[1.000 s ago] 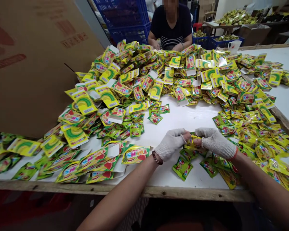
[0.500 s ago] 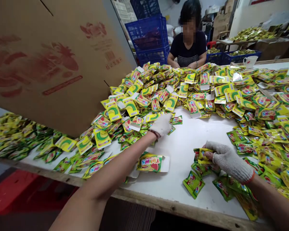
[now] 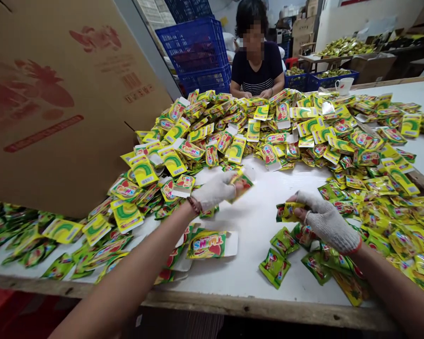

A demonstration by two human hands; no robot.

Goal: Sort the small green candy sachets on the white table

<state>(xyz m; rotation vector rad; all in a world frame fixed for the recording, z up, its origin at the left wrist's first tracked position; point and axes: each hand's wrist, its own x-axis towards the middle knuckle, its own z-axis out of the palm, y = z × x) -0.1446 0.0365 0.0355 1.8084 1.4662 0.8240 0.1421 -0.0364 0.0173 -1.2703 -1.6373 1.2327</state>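
While nearly closed, right hand [image 3: 327, 222] around a yellow packet [image 3: 289, 213].

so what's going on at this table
A person in pale gloves is handling small packets at a white table. The left hand grips a printed packet, somewhat blurred, while the right hand pinches small sachets above the tabletop. A printed carton lies nearby with its flap open. Beyond a big heap of cartons, another person is at the far side.
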